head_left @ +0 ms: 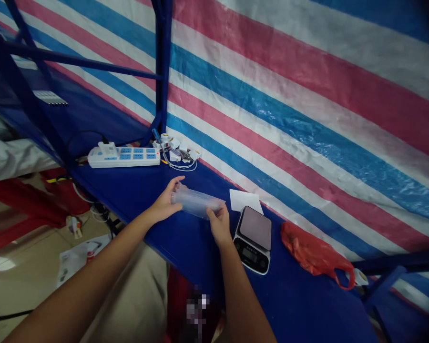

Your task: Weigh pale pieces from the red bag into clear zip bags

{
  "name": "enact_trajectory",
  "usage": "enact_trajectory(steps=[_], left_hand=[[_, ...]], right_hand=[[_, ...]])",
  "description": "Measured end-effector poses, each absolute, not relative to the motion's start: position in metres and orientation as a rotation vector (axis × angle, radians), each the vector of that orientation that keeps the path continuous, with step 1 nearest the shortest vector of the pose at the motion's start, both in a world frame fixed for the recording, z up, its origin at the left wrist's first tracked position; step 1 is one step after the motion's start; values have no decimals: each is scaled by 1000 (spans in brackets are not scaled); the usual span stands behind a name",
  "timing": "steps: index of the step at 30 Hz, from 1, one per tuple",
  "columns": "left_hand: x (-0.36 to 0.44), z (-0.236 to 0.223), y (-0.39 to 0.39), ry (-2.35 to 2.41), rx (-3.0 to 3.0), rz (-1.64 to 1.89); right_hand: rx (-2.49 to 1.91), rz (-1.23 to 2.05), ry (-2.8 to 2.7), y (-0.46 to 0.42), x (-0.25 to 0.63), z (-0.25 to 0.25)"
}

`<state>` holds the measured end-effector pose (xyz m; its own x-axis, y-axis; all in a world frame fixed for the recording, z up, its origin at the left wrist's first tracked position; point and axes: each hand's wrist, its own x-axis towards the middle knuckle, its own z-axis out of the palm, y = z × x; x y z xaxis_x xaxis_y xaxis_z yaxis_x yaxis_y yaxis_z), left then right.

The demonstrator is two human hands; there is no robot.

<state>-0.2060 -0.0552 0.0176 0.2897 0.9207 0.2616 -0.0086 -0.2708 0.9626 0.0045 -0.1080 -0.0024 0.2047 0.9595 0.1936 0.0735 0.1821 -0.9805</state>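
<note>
Clear wrap (196, 202): thin plast. Striped sheet (271, 112): glossy plast. Red bag (312, 252): crinkly plast. Pwr strip (128, 163): smooth.

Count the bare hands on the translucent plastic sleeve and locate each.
2. The left hand holds the left end of the translucent plastic sleeve; the right hand holds its right end, nearer the black-and-white digital scale. Both are visible.

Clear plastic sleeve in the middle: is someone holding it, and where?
Yes: the left hand grips the translucent plastic sleeve at its left end, the right hand its right end.
</note>
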Motion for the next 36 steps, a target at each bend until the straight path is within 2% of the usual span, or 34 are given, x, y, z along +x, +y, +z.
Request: enact_trajectory(steps=[8, 18, 36], left_hand=[[-200, 18, -63, 945, 1523, 1185], [-201, 19, -60, 1041, 1555, 1172], [-188, 12, -57, 935, 1453, 1206]], right_hand=[[-1276, 890, -1199, -113, -1, 2], [-1206, 829, -1189, -102, 5, -20], [-1261, 731, -1223, -104, 0, -13]])
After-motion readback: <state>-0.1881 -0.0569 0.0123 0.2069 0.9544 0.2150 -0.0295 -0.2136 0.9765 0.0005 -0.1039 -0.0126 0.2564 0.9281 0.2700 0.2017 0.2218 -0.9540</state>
